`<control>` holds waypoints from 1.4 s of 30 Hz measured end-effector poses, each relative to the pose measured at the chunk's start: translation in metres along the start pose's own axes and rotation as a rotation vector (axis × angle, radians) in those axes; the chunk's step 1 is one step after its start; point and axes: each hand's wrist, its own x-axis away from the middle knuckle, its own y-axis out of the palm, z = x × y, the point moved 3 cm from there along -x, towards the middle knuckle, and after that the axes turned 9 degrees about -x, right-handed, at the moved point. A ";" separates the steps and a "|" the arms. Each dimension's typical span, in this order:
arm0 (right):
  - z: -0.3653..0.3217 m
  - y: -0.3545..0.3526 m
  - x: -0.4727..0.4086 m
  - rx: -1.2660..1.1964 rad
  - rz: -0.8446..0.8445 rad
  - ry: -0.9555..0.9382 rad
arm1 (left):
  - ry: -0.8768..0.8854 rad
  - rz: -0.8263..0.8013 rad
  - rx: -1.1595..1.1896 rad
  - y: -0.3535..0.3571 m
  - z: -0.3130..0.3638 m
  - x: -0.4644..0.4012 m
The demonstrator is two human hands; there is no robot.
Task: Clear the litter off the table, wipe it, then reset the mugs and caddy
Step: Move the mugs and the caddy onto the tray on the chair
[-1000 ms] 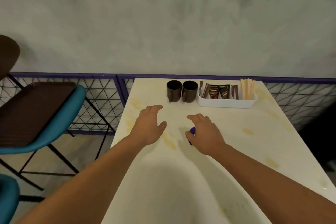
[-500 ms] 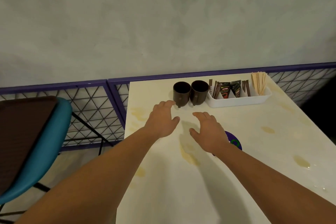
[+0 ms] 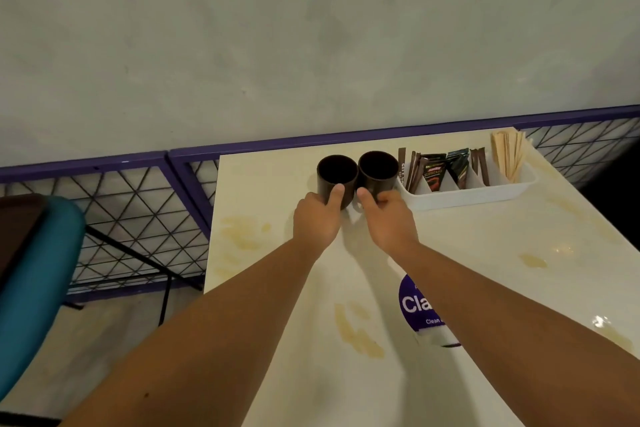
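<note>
Two dark brown mugs stand side by side at the far edge of the cream table [image 3: 467, 253]. My left hand [image 3: 317, 217] grips the left mug [image 3: 336, 173], thumb up its near side. My right hand [image 3: 388, 218] grips the right mug [image 3: 378, 170] the same way. Right of the mugs sits the white caddy [image 3: 485, 192] with dark sachets and wooden stirrers. A purple round sticker [image 3: 414, 305] lies on the table, partly hidden under my right forearm. Yellowish stains mark the tabletop.
A purple rail with black wire mesh [image 3: 138, 204] runs behind and left of the table, below a grey wall. A teal chair [image 3: 38, 288] with a brown seat stands at the left. The table's left edge drops to the floor.
Both hands have moved forward from hovering over the middle of the table to the mugs and closed round them. The view has shifted closer and slightly left.
</note>
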 end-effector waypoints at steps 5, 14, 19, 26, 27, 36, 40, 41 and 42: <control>0.007 0.010 -0.020 -0.078 0.023 0.030 | 0.042 0.006 0.049 0.010 -0.001 -0.004; 0.014 0.013 -0.016 -0.186 -0.066 -0.077 | 0.000 -0.005 0.229 -0.005 -0.014 0.008; 0.004 0.021 0.018 -0.104 -0.088 -0.186 | 0.000 0.052 0.239 -0.061 -0.046 0.038; -0.063 0.094 0.115 -0.054 -0.230 -0.367 | -0.039 0.230 0.239 -0.185 -0.123 0.084; -0.075 0.111 0.132 -0.065 -0.250 -0.388 | -0.060 0.247 0.229 -0.203 -0.138 0.090; -0.148 0.287 0.288 -0.111 -0.599 -0.561 | -0.215 0.449 0.119 -0.362 -0.291 0.157; -0.158 0.352 0.336 -0.092 -0.689 -0.549 | -0.329 0.517 0.088 -0.403 -0.358 0.176; -0.160 0.367 0.345 -0.090 -0.710 -0.549 | -0.355 0.532 0.103 -0.410 -0.373 0.180; -0.162 0.379 0.353 -0.091 -0.734 -0.547 | -0.380 0.545 0.125 -0.415 -0.387 0.182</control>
